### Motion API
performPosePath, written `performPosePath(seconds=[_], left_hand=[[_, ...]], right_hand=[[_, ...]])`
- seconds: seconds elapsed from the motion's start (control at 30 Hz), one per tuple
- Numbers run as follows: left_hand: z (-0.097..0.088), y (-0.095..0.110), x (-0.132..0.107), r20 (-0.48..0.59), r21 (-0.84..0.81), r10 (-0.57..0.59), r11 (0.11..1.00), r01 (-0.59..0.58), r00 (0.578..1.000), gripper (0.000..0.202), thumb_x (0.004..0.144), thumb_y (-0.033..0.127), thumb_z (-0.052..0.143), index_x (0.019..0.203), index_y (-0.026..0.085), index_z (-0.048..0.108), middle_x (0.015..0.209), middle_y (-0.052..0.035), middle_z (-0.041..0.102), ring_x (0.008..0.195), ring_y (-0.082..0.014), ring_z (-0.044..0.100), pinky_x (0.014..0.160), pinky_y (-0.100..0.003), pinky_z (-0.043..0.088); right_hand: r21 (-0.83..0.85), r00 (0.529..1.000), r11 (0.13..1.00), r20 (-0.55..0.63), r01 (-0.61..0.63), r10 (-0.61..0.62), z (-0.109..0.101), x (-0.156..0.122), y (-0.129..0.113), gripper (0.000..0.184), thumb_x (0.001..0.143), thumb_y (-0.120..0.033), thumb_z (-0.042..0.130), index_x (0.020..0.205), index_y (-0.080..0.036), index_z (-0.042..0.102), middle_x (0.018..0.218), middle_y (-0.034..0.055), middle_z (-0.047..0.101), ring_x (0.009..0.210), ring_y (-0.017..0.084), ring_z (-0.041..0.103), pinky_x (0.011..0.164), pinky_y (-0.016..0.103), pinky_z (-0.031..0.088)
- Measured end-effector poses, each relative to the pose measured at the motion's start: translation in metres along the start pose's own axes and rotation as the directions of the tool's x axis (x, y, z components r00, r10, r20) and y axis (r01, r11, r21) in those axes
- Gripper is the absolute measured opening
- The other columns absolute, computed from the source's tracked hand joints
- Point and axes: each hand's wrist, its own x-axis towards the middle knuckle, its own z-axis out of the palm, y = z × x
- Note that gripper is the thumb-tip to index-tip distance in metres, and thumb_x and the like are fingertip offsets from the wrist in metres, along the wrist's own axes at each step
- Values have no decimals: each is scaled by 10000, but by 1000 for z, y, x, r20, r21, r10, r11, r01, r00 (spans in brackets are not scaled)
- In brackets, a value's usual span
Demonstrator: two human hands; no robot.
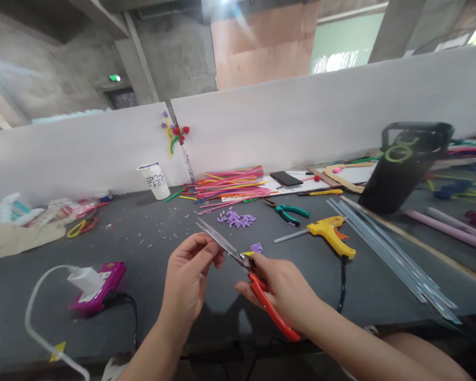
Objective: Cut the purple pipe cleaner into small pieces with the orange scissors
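Observation:
My right hand is wrapped round a pair of scissors with red handles, their long metal blades pointing up and left. Close to the blades, my left hand has its thumb and fingers pinched together; whatever lies in the pinch is too small or hidden to make out. Just beyond the blades is a pile of small purple cut pieces. A smaller purple cluster lies nearer, by the scissors' pivot.
A yellow glue gun, teal-handled pliers and clear glue sticks lie to the right. Behind are pink and orange pipe cleaners, a paper cup and a black bottle. A magenta power strip sits left.

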Motion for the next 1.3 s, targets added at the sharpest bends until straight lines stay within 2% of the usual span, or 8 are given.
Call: performPosePath(seconds=[0.27,0.43,0.7,0.97,1.13,1.3], left_hand=[[0,1,1,-4,7,4,1000,-4,1000,44,664,112,641,650,146,615,579,29,581,514,-66,534,489,-159,418],[0,2,0,3,-3,-6,1000,6,1000,43,657,121,644,644,146,613,569,25,589,499,-69,533,477,-162,413],[-1,4,2,22,-28,-29,999,30,999,44,653,104,628,644,147,627,568,20,612,484,-59,522,454,-147,397],[-4,7,1,19,-16,-77,997,77,997,35,652,107,623,652,142,617,568,14,605,481,-55,518,455,-142,397],[-4,9,3,-5,13,-92,996,92,996,20,657,122,631,653,134,615,583,10,599,478,-45,513,454,-131,390],[-3,11,4,10,9,-125,992,125,992,20,653,134,628,647,132,610,557,17,581,458,-45,497,440,-134,382]], right_hand=[[26,1000,1000,17,-13,13,0,0,1,307,758,-510,459,687,-218,393,543,-33,494,475,121,437,475,209,218],[104,999,994,39,-18,14,2,0,0,304,762,-493,452,663,-218,370,541,-44,460,467,103,370,475,204,220],[275,979,960,202,-54,-3,-2,1,-2,330,767,-493,421,624,-207,338,536,-53,391,485,84,309,459,195,232],[332,979,938,200,-103,37,4,2,3,350,750,-479,452,583,-198,326,509,-61,347,490,77,268,446,191,233],[437,980,895,198,-86,-3,4,1,5,358,774,-514,407,617,-194,371,522,-60,337,482,75,292,442,185,248],[374,971,926,232,-43,-49,2,1,7,332,774,-504,436,677,-186,434,587,-45,430,523,83,356,498,190,303]])
